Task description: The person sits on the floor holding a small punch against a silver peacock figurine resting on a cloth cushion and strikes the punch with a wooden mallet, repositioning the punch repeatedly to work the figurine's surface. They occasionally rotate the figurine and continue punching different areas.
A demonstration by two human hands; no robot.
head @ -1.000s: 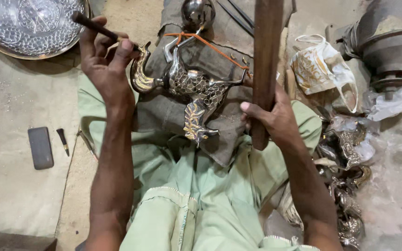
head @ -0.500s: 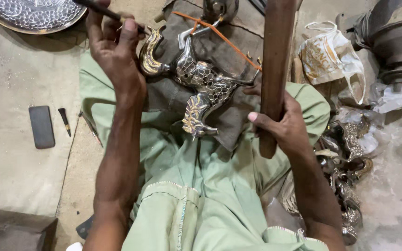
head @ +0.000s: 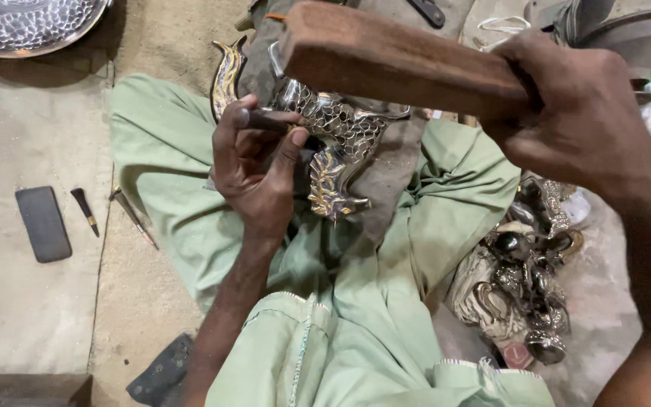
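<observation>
A: Sandy floor; green-trousered lap carries scaly silver-gilt figurine.

B: Left hand?

A: Fingers pinch dark punch against figurine. Right hand wraps wooden block above figurine.

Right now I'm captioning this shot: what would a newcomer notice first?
A raised wooden block gripped in the right hand fills the top. Under it, at centre, the left hand holds a thin dark tool against a shiny scaled metal figure lying over the lap.
</observation>
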